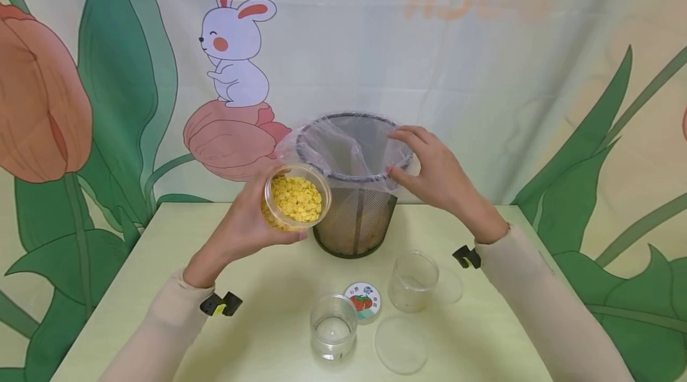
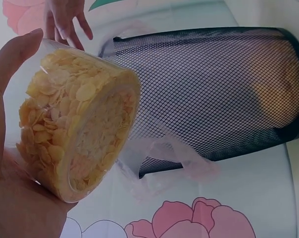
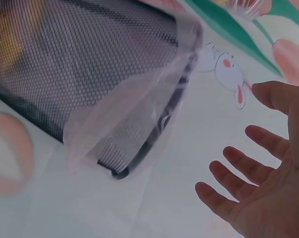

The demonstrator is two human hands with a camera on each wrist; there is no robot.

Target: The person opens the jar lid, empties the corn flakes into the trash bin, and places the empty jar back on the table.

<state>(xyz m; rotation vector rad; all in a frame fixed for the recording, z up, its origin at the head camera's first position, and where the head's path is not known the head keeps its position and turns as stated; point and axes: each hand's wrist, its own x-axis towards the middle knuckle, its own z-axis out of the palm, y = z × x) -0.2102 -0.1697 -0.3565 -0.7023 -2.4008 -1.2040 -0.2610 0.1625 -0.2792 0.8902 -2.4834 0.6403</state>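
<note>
My left hand (image 1: 249,215) grips a clear plastic jar (image 2: 97,129) of yellow corn flakes (image 1: 297,198). Its open mouth is tilted toward me in the head view, and the flakes lie heaped inside. Just behind it stands a black mesh trash bin (image 1: 354,221), lined with a thin translucent plastic bag (image 1: 327,140) folded over the rim. At the bin's right side, my right hand (image 1: 437,170) has thumb and fingers spread around the rim's edge. The right wrist view shows those fingers (image 3: 241,166) apart, with nothing between them.
On the table (image 1: 257,316) in front of the bin stand two clear jars, one nearer (image 1: 334,331) and one farther right (image 1: 413,280). A round lid with a tomato picture (image 1: 363,301) and two clear discs (image 1: 401,345) lie beside them. A printed curtain (image 1: 343,60) hangs behind.
</note>
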